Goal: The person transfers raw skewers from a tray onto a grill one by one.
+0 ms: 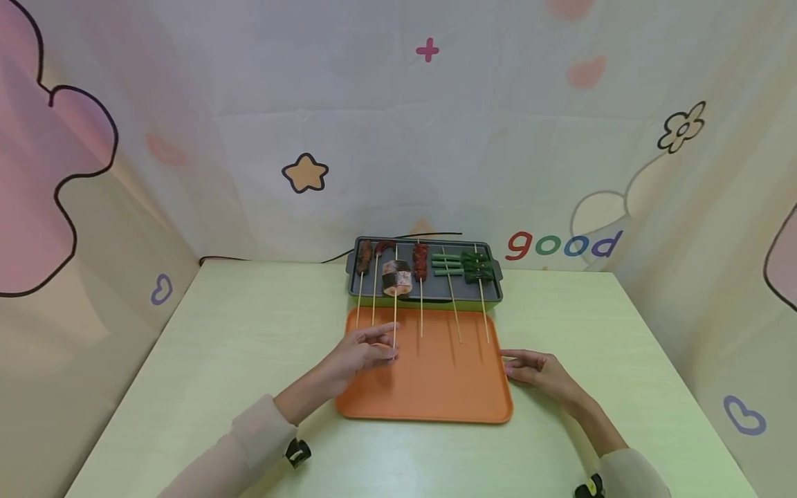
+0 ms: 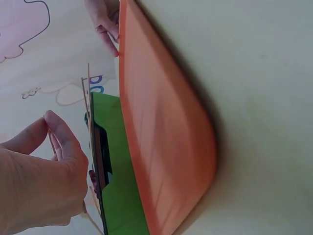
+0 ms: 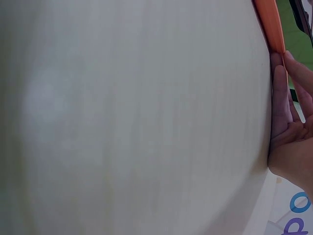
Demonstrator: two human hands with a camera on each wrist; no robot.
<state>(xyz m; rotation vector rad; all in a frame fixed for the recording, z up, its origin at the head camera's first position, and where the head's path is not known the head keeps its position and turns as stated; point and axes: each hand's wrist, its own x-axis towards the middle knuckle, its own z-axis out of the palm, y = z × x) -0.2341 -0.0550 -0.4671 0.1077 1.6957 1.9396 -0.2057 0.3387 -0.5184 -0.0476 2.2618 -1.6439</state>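
A grey grill pan (image 1: 428, 301) with a green base stands at the table's far middle and carries several skewers. Their sticks reach forward over an orange tray (image 1: 436, 391). My left hand (image 1: 387, 348) hovers over the tray's left part. Its thumb and forefinger pinch the near end of the stick (image 1: 395, 325) of the skewer with a dark-wrapped pink roll (image 1: 396, 278). The left wrist view shows that pinch of my left hand (image 2: 49, 128) above the tray (image 2: 156, 137). My right hand (image 1: 528, 364) lies flat on the table, straight fingers (image 3: 279, 93) touching the tray's right edge (image 3: 271, 24).
Brown meat skewers (image 1: 364, 254) and a red one (image 1: 420, 261) lie left on the grill, green vegetable skewers (image 1: 476, 266) right. A black cable (image 1: 436, 235) runs behind it. Printed cloth walls enclose the pale green table (image 1: 249, 346) on three sides.
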